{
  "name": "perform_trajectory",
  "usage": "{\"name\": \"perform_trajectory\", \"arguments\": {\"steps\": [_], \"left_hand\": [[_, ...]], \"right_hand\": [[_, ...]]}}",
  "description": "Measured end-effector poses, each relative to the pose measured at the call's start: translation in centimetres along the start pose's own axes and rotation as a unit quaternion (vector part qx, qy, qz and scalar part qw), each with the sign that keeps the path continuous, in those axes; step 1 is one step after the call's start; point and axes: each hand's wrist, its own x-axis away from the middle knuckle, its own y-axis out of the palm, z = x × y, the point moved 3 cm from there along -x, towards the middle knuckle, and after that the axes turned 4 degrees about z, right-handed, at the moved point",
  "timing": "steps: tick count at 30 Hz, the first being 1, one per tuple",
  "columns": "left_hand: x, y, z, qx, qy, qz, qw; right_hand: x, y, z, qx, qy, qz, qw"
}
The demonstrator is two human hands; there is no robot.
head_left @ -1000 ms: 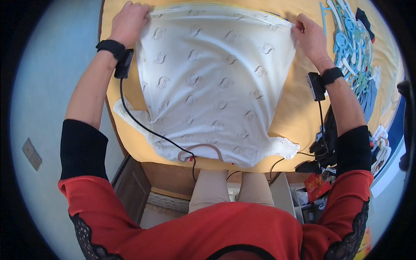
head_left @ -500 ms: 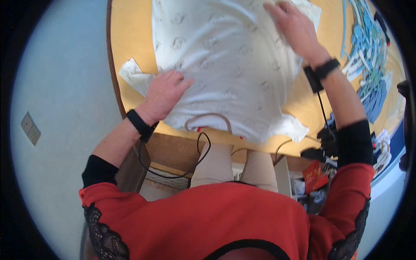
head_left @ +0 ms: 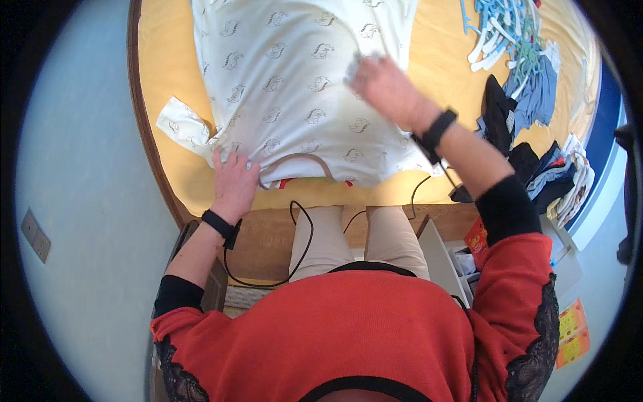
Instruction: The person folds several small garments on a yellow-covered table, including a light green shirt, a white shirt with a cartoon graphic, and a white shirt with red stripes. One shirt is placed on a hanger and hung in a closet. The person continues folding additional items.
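A white shirt [head_left: 281,87] with small dark printed figures is spread on a yellow bed sheet [head_left: 171,60], its brown-edged neckline [head_left: 301,158] toward me. My left hand [head_left: 234,184] lies with fingers stretched out on the cloth, left of the neckline and close to a short sleeve [head_left: 182,124]. My right hand [head_left: 388,90] is over the right half of the shirt, its fingertips smeared by motion; whether they touch or grip the cloth I cannot tell. A patch of red [head_left: 287,182] shows inside the neckline. Both wrists wear black bands with cables.
Blue and white clothes hangers [head_left: 502,30] lie heaped at the far right. Nearer are blue-grey cloth [head_left: 536,97], black garments [head_left: 495,110] and a mixed clothes pile [head_left: 559,174]. A dark wooden bed edge [head_left: 137,87] runs along the left, by a pale wall [head_left: 87,134]. An open drawer [head_left: 449,268] is below right.
My right hand has come nearer and to the left across the shirt. My left hand has moved nearer, beside the neckline. The whole view has shifted, showing more of the clothes at right.
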Motion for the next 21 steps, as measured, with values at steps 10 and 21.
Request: {"name": "perform_trajectory", "arguments": {"steps": [10,21], "left_hand": [[2.0,4.5,7.9,0.243,-0.034,0.17,0.954],[-3.7,11.9,18.3,0.729,-0.237,0.194,0.611]], "right_hand": [[22.4,4.3,-4.3,-0.087,0.472,0.03,0.877],[28.3,7.2,-4.1,-0.21,0.492,-0.079,0.841]]}}
